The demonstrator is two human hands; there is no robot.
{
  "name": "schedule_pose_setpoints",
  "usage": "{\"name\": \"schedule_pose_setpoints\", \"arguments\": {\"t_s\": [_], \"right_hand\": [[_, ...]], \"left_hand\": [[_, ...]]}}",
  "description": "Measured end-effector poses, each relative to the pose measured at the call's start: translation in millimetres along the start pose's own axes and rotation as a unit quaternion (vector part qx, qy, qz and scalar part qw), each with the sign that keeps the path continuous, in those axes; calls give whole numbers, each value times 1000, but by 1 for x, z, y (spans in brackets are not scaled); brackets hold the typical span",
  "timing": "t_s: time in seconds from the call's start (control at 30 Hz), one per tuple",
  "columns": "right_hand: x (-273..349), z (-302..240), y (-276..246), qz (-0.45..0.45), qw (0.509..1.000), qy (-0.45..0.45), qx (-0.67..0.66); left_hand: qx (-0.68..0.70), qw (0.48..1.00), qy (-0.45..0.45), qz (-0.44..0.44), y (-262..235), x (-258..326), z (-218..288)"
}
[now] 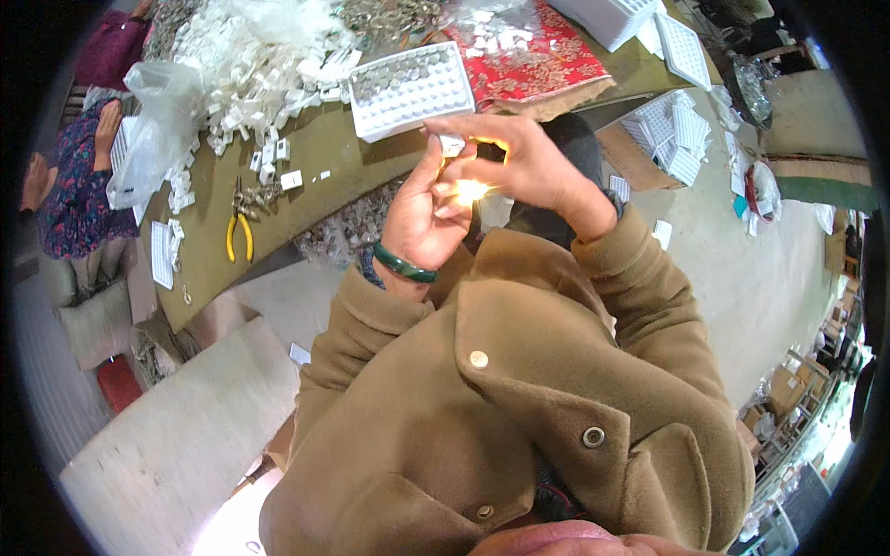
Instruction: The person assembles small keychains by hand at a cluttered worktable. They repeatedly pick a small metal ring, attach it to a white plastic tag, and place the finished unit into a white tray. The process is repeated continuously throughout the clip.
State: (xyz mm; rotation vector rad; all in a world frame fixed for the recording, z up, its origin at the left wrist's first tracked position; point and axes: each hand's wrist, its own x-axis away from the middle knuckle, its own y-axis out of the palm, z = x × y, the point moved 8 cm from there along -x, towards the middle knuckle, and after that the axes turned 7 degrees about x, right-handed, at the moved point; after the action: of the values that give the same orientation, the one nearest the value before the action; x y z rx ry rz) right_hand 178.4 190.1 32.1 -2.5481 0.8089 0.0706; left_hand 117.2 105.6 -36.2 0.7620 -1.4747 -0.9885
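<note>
In front of my chest, both hands come together just off the table's near edge. A small white plastic piece sits between the thumb and fingers of my left hand, which wears a dark green bangle. My right hand reaches over from the right, its index finger and thumb closed around the same piece. A bright yellow-white glare between the hands hides some fingertips. Just beyond them, a white tray with rows of holes holds round metallic pieces in its far rows.
A heap of white plastic pieces covers the table's far left. Yellow-handled pliers lie near the left edge, by a clear plastic bag. Red patterned cloth lies right of the tray. A carton of white trays stands at right. Another person's hand shows at left.
</note>
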Motion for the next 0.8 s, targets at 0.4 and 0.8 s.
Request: {"name": "schedule_pose_setpoints", "arguments": {"t_s": [0.4,0.8], "right_hand": [[28,4,-18,46,992,-35,116],[-8,44,-111,181,930,41,319]], "left_hand": [[-217,971,1,96,-13,-15,-8],[-483,863,148,-23,32,-22,2]]}}
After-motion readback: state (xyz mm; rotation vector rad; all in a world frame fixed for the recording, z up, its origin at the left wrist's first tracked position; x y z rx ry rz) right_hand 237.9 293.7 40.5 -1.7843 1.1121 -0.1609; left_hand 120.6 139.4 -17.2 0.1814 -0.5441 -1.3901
